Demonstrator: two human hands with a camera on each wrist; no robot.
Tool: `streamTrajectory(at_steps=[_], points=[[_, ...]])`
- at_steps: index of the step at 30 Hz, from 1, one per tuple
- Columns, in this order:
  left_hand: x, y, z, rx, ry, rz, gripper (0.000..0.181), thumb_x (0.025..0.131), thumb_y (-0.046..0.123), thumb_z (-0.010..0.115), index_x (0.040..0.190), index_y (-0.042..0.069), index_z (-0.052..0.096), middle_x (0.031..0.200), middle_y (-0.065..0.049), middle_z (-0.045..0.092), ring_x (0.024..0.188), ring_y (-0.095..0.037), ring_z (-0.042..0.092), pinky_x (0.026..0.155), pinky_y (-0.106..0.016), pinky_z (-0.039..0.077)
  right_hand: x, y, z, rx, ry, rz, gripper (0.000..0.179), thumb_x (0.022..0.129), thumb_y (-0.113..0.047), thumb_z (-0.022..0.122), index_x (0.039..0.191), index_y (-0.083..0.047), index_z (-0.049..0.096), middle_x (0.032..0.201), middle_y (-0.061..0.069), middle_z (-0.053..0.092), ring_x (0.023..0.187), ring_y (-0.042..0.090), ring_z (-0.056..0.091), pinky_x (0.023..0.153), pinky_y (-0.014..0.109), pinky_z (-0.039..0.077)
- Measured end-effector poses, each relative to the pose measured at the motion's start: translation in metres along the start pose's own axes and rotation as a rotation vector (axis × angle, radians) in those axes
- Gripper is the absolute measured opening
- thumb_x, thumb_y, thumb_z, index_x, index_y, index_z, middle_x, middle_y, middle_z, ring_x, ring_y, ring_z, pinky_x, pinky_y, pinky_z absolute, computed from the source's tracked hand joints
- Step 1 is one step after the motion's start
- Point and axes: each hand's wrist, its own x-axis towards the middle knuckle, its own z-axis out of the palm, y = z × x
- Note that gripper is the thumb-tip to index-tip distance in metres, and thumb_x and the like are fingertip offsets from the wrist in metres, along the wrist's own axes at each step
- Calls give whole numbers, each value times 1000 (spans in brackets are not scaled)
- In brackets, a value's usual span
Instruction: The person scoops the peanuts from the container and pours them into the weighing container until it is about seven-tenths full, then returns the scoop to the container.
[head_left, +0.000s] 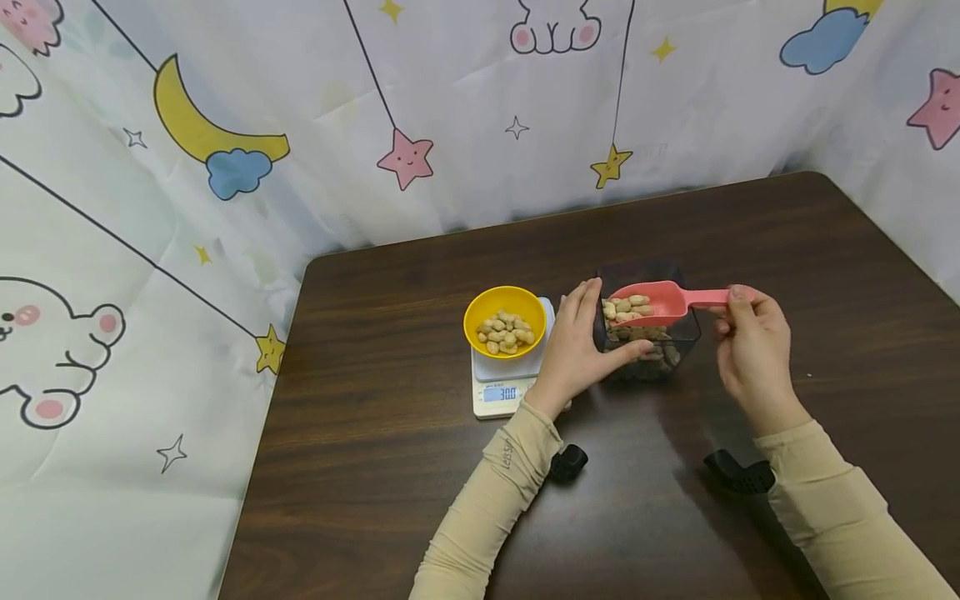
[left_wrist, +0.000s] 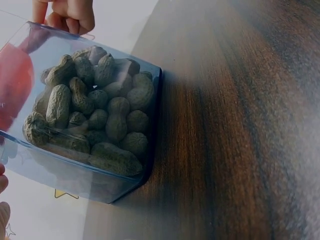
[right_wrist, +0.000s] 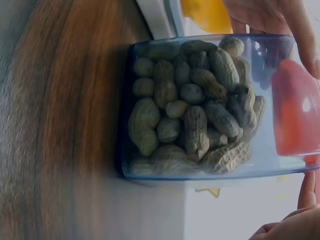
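A clear plastic container with unshelled peanuts stands on the table. My left hand holds its left side, fingers along that wall and thumb across the near rim. In my right hand I pinch the handle of a pink scoop. The scoop lies level at the container's mouth, carrying several peanuts in its bowl. In the right wrist view the scoop shows through the wall, above the peanuts inside. A yellow bowl with peanuts sits on a white kitchen scale reading 30.0.
The dark wood table ends at the back against a white patterned curtain. The scale stands close to my left wrist, left of the container. Black wrist devices hang under both sleeves.
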Motion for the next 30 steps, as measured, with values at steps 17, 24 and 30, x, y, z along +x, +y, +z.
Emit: streamTrajectory(at_steps=[17, 24, 30], points=[[2, -2, 0, 15, 17, 11, 96, 74, 58, 68, 149, 18, 22, 151, -3, 30, 141, -15, 27, 119, -34, 14, -2, 10, 1, -21, 53, -79, 21, 84, -20, 64, 96, -4, 56, 89, 1, 45, 74, 12, 32, 64, 18, 30], [2, 0, 0, 22, 23, 16, 97, 74, 59, 68, 148, 15, 24, 151, -3, 30, 141, -14, 27, 119, -36, 15, 2, 12, -1, 86, 111, -55, 17, 85, -15, 63, 92, -1, 55, 85, 3, 46, 73, 14, 32, 62, 19, 29], [0, 0, 0, -9, 19, -9, 98, 73, 57, 70, 148, 15, 24, 152, -2, 29, 142, -14, 26, 119, -35, 14, 2, 11, -4, 114, 120, -47, 19, 84, -16, 65, 91, -1, 56, 79, 3, 50, 71, 14, 34, 60, 20, 27]])
